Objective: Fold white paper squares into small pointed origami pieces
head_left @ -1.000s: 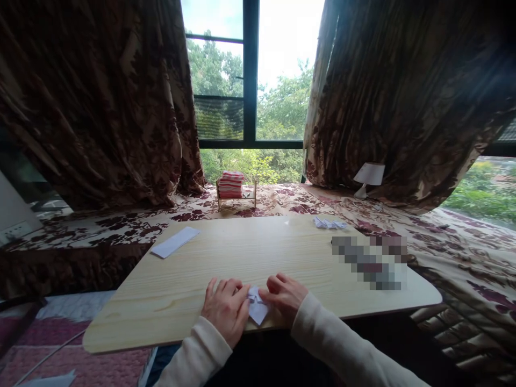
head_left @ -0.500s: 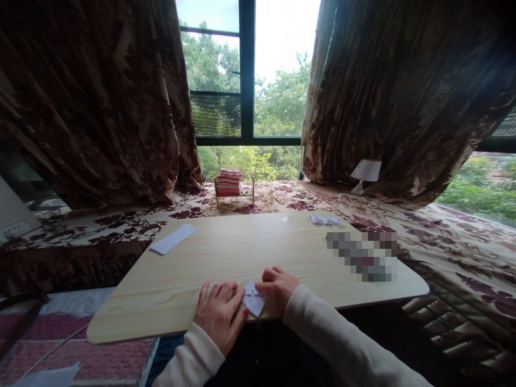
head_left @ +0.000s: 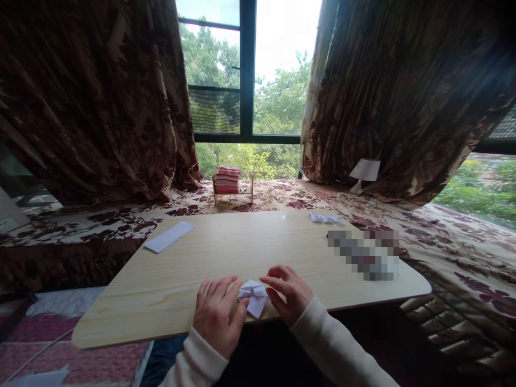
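Observation:
A small piece of folded white paper (head_left: 255,301) lies near the front edge of the table, its flaps partly raised at the top. My left hand (head_left: 217,312) rests flat on the tabletop to its left, fingers spread, with thumb and index fingertips touching the paper's left side. On the other side, my right hand (head_left: 289,293) hovers close to the paper's right corner. Its thumb and index finger are apart, and nothing shows between them. Whether a right fingertip touches the paper I cannot tell.
On the pale wooden table (head_left: 226,247) lie a white paper strip (head_left: 170,237) at far left and several folded paper pieces (head_left: 325,217) at far right. A blurred patch (head_left: 363,255) covers something at right. Behind stand a small rack with folded striped cloths (head_left: 228,180) and a lamp (head_left: 365,171).
My right hand has let go of the paper's right side, its thumb and index finger moving apart and slightly right. The folded paper's upper flaps look more spread. My left hand stays beside it.

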A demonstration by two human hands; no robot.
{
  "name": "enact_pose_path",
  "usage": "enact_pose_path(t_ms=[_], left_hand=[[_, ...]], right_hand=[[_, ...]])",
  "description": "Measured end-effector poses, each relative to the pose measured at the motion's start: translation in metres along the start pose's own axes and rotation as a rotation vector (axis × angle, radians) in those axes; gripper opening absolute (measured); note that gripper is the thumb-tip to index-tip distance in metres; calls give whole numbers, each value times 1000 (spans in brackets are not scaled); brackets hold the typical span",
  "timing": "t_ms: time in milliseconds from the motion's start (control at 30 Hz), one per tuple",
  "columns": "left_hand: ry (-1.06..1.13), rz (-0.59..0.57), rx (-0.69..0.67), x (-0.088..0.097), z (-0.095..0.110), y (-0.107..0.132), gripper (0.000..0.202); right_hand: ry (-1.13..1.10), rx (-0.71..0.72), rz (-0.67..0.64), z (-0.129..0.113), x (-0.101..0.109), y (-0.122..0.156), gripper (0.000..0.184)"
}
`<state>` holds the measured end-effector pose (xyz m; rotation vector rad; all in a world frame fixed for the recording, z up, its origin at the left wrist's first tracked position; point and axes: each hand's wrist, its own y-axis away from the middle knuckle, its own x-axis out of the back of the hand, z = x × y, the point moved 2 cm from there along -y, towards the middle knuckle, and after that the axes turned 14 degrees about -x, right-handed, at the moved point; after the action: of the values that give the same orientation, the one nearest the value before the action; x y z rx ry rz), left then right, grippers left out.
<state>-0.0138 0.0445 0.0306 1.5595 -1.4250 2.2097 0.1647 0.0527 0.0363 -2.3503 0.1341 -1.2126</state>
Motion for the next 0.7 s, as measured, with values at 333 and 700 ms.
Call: enact_pose_path(t_ms=[333, 700], left_hand=[[4, -79, 247, -21, -9, -22, 10], [112, -96, 127, -9, 6, -5, 5]], right_hand=[[207, -428, -270, -5, -17, -21, 11], [133, -364, -357, -15, -17, -13, 17]])
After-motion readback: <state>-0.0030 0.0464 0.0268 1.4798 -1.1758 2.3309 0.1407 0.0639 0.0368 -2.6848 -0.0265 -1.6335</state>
